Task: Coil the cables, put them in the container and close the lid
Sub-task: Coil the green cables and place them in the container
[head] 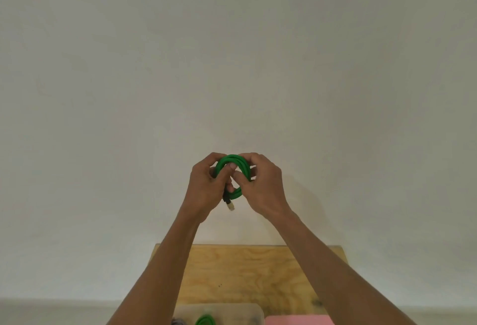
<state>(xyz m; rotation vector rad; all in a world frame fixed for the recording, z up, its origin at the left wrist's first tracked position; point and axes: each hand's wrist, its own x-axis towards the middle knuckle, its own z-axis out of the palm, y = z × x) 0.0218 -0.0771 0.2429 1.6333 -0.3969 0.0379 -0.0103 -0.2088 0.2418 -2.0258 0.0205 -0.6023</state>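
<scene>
A green cable [238,167] is wound into a small coil and held up in front of the wall, well above the table. My left hand [206,185] grips its left side, thumb across the loops. My right hand [260,185] grips the right side. A black plug with a pale tip [229,203] hangs below the coil between my hands. At the bottom edge stands a clear plastic container [247,310], with another green cable [205,321] coiled inside and a dark cable [179,322] beside it.
A light wooden table [240,273] stands against a plain white wall [232,66]. A pink lid or sheet [299,321] lies at the bottom edge, right of the container. Both forearms cross over the table.
</scene>
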